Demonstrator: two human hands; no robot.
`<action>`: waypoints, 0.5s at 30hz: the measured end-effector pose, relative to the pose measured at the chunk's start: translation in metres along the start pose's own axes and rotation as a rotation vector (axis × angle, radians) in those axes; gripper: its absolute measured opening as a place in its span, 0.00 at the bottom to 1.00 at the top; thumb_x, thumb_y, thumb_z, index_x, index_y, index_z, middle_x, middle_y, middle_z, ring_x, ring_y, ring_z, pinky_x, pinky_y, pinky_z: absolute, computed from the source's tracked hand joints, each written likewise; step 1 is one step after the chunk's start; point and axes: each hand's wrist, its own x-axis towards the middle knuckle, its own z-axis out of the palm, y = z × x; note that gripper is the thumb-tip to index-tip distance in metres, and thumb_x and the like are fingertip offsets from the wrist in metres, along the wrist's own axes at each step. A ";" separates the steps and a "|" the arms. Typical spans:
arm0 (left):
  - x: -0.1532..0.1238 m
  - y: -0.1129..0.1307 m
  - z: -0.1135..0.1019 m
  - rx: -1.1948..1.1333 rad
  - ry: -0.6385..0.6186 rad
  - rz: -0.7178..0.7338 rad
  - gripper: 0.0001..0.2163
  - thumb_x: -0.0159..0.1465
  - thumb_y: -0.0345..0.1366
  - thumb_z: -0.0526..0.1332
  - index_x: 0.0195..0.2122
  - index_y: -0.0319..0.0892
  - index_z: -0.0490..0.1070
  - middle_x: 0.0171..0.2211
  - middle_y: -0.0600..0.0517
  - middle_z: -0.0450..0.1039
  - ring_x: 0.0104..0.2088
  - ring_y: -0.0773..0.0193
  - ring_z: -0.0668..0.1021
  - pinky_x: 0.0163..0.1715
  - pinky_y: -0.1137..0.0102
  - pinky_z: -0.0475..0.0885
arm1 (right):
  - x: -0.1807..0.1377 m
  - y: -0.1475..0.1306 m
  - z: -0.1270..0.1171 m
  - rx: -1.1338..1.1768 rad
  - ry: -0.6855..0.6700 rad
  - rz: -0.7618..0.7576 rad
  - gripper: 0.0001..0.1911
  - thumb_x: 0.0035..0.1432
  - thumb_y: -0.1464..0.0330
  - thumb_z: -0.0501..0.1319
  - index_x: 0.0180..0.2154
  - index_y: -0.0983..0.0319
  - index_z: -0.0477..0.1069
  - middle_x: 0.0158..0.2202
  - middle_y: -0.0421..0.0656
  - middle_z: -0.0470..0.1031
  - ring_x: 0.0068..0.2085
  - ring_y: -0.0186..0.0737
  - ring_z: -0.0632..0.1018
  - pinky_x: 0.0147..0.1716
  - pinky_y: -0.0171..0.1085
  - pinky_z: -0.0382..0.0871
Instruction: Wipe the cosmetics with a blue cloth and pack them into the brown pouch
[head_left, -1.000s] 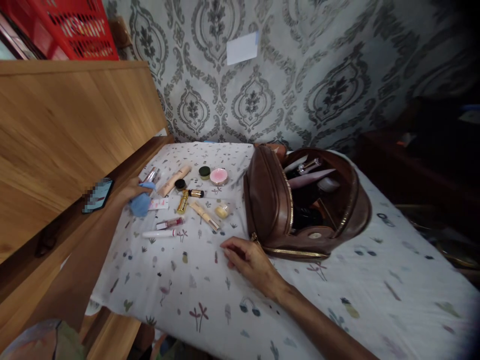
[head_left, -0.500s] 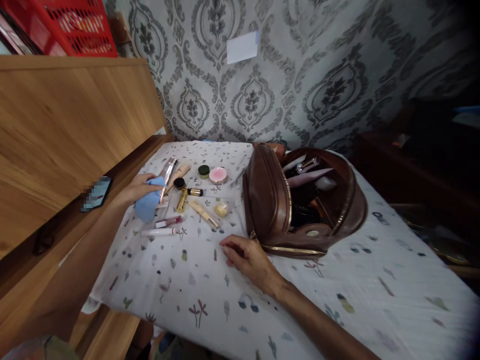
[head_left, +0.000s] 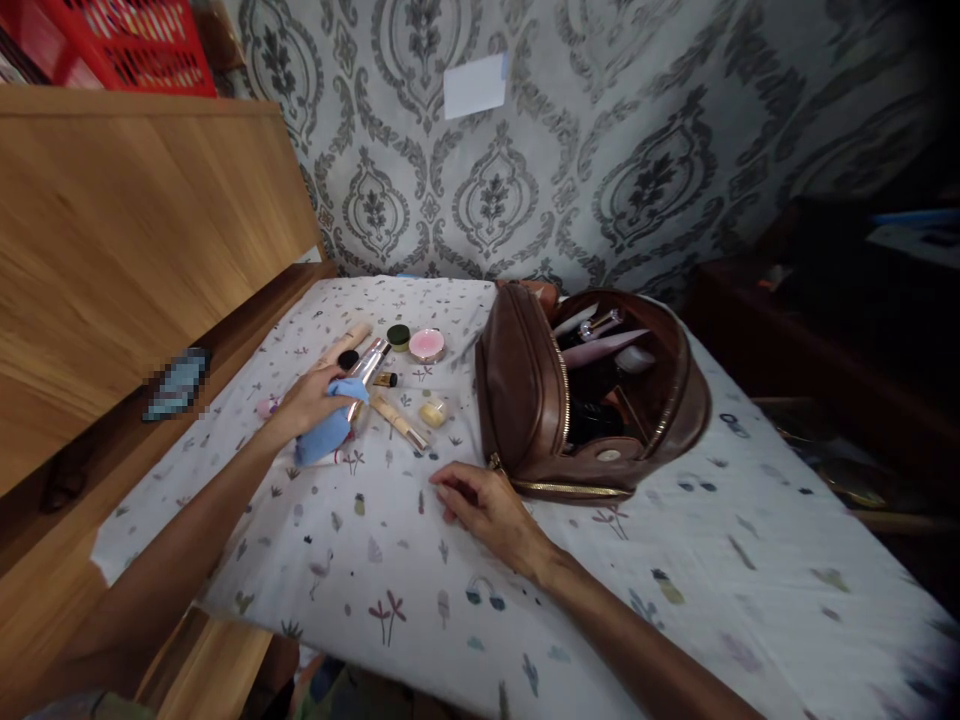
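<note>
My left hand [head_left: 313,405] is closed on a light blue cloth [head_left: 328,434] and a shiny silver cosmetic tube [head_left: 371,360], whose end sticks out past the cloth. Around it lie a beige tube [head_left: 349,342], a round black lid [head_left: 348,360], a black-and-gold cap [head_left: 385,380] and a slim beige-and-clear tube [head_left: 399,423]; the hand and cloth cover others. My right hand [head_left: 487,508] rests on the cloth-covered table, fingers loosely curled and apart, holding nothing. It lies just in front of an unzipped brown makeup bag [head_left: 519,390] with cosmetics inside.
A dark green-lidded jar [head_left: 398,338], a pink compact [head_left: 427,345] and a small yellow jar [head_left: 433,412] stand on the patterned tablecloth [head_left: 360,570]. A phone [head_left: 178,384] lies on the wooden ledge at left. Behind is a papered wall; a red basket [head_left: 154,45] tops the wooden panel.
My left hand has moved right with the blue cloth and silver tube, now over the middle of the cosmetics. The right hand stays in place; the view has shifted slightly.
</note>
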 end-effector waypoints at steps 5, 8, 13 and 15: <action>-0.024 0.024 0.003 0.283 -0.038 0.084 0.17 0.57 0.39 0.59 0.47 0.46 0.75 0.41 0.50 0.79 0.42 0.51 0.79 0.39 0.65 0.70 | 0.002 0.005 0.003 -0.086 0.027 -0.082 0.08 0.63 0.71 0.56 0.39 0.62 0.74 0.25 0.38 0.73 0.26 0.34 0.74 0.28 0.32 0.66; -0.039 0.039 0.007 0.341 -0.121 0.093 0.17 0.58 0.38 0.59 0.48 0.49 0.75 0.41 0.52 0.81 0.42 0.52 0.80 0.36 0.67 0.68 | 0.008 0.000 0.010 -0.260 0.043 -0.219 0.09 0.62 0.75 0.56 0.39 0.62 0.75 0.33 0.42 0.76 0.34 0.37 0.76 0.35 0.35 0.69; -0.046 0.042 0.010 0.459 -0.130 0.101 0.13 0.61 0.38 0.59 0.46 0.50 0.75 0.44 0.52 0.81 0.44 0.50 0.80 0.34 0.66 0.67 | 0.035 -0.011 0.026 -0.506 -0.067 -0.353 0.10 0.61 0.75 0.58 0.43 0.64 0.74 0.45 0.50 0.76 0.49 0.47 0.75 0.51 0.45 0.70; -0.040 0.037 0.008 0.516 -0.101 0.097 0.13 0.63 0.37 0.58 0.48 0.48 0.74 0.46 0.50 0.80 0.46 0.48 0.80 0.35 0.65 0.68 | 0.050 -0.010 0.030 -0.557 -0.048 -0.329 0.11 0.61 0.74 0.58 0.45 0.66 0.75 0.52 0.54 0.73 0.55 0.50 0.72 0.57 0.49 0.66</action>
